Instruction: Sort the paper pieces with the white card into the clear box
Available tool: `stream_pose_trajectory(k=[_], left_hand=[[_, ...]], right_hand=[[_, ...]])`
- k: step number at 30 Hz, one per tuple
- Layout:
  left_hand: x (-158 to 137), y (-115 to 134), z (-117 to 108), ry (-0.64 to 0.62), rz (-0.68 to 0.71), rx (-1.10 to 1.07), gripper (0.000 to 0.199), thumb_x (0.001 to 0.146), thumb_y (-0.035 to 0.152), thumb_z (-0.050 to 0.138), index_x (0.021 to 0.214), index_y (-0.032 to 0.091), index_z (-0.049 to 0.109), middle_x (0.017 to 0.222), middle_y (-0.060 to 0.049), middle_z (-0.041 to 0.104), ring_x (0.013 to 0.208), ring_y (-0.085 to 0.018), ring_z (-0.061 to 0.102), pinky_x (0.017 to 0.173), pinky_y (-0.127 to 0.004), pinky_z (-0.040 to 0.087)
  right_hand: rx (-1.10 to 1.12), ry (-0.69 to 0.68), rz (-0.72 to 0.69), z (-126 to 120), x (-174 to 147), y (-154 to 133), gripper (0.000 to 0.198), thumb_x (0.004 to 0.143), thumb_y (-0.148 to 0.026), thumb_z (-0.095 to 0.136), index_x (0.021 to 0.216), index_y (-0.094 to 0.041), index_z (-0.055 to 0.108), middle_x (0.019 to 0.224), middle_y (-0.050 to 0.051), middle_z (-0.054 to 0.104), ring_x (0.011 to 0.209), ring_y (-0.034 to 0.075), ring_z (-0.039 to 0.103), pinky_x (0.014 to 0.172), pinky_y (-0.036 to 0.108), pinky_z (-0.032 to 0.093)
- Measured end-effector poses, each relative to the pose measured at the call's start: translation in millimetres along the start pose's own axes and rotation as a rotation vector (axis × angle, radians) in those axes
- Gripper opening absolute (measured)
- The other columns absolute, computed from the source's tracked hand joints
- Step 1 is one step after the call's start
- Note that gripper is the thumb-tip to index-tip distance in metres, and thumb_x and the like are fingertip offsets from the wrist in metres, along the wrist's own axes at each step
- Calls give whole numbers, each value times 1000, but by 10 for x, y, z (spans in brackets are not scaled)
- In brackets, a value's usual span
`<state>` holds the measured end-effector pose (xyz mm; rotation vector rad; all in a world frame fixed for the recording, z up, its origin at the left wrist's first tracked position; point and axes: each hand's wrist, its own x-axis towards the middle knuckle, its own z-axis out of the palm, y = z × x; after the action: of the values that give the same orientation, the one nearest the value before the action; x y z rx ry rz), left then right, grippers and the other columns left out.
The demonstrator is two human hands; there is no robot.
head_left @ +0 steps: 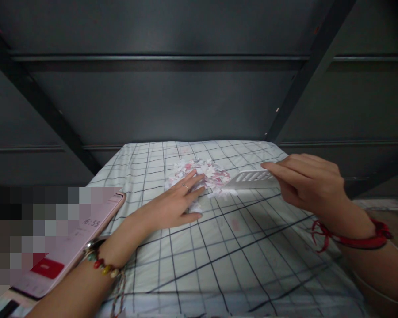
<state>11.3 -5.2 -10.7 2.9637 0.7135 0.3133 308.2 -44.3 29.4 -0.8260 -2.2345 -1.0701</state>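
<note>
Right grip [310, 183] pinches a slotted plate [252, 184] pointing left, long axis crosswise; left grip [175, 202], spread, touches scraps [215, 170].

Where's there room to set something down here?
Mostly between the left forearm and right forearm, on bare checked cloth; a thinner strip separates the paper scraps from the dark panel. Mid-cloth is crowded: scraps, left hand, white slotted tool in the right hand. The phone crowds the left forearm.
</note>
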Motion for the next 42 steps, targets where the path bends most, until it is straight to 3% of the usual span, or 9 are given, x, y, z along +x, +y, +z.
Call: stream_pose_trajectory(k=[13,22,27,42], left_hand=[[14,2,-1,14,7,16,57,84,34,58,130,4,43,147,-22,20,138,-34,3,109,-50,21],[11,23,-30,-4,-6,7,55,86,34,56,130,5,41,148,-21,18,138,-33,1,109,-49,20],[5,14,-23,15,-1,1,53,86,34,57,129,7,43,148,-19,19,138,-32,2,109,-48,21],[11,26,-34,18,-8,-4,55,85,33,58,129,4,44,148,-21,19,138,-33,0,110,-48,19]], right_hand=[[156,41,-33,-7,30,-83,34,73,1,44,99,-20,51,64,1,57,57,15,50,50,30,37],[159,56,-84,-57,98,-131,29,77,-3,43,97,-21,54,55,-2,55,51,13,48,45,28,33],[183,49,-37,-99,85,-157,32,80,-6,41,100,-27,55,61,-2,59,53,14,52,47,30,36],[99,31,-13,-19,36,-76,33,74,-2,42,97,-23,51,62,-2,56,55,14,48,50,28,36]])
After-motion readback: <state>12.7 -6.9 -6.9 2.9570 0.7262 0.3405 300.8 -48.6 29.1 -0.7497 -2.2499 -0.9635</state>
